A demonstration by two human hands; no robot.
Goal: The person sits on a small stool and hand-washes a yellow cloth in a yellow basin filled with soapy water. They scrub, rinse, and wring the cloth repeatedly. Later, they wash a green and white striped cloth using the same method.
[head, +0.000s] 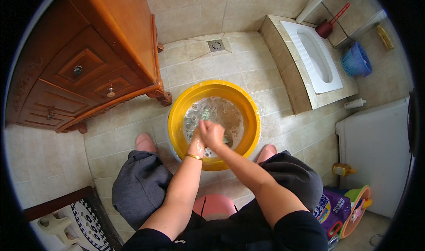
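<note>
A round yellow plastic basin [214, 86] stands on the tiled floor between my feet and holds soapy, foamy water [229, 113]. Over the water my right hand [212, 133] and my left hand [198, 137] press together, both closed around a green and white patterned cloth [205, 114]. Part of the cloth sticks out above the hands, and a bit more shows below my right hand. Suds cling to my left wrist, just above a gold bracelet [194, 156]. How much cloth lies under the water is hidden.
A wooden cabinet [123, 28] stands at the left, a floor drain [216, 45] beyond the basin. At the right are a raised squat toilet [315, 58], a blue basket [356, 61], a white appliance [372, 151] and a purple detergent bag [335, 206]. A pink stool [215, 206] is beneath me.
</note>
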